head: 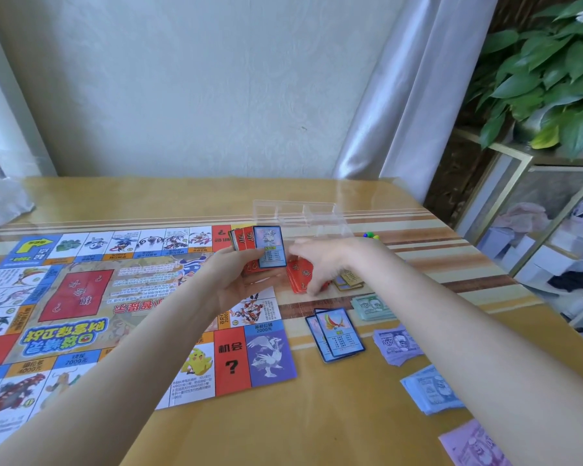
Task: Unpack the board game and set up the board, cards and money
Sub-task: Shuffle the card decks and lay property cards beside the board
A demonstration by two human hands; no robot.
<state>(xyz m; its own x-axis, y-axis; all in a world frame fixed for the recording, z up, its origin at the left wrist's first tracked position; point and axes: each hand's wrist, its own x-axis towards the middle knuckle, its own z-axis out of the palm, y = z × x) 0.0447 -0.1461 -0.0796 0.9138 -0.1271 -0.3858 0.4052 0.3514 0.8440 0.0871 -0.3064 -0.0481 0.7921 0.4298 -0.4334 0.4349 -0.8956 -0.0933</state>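
Observation:
The paper game board [81,297] lies unfolded on the left half of the table. My left hand [236,280] holds a fan of cards [260,245] above the board's right edge, red ones behind a blue-framed one. My right hand [320,260] hovers, blurred, over a red card pile [298,279] on the table, fingers spread downward. Beside that pile lies a small yellow card stack [349,280]. A blue card stack [337,334] sits nearer me. Money stacks lie to the right: green [372,306], purple [396,344], blue [431,393], pink [472,445].
A clear plastic tray [300,215] stands behind my hands, with small coloured game pieces [370,235] to its right. The wooden table [317,425] ends at a wall behind. A shelf with a leafy plant [552,79] stands to the right.

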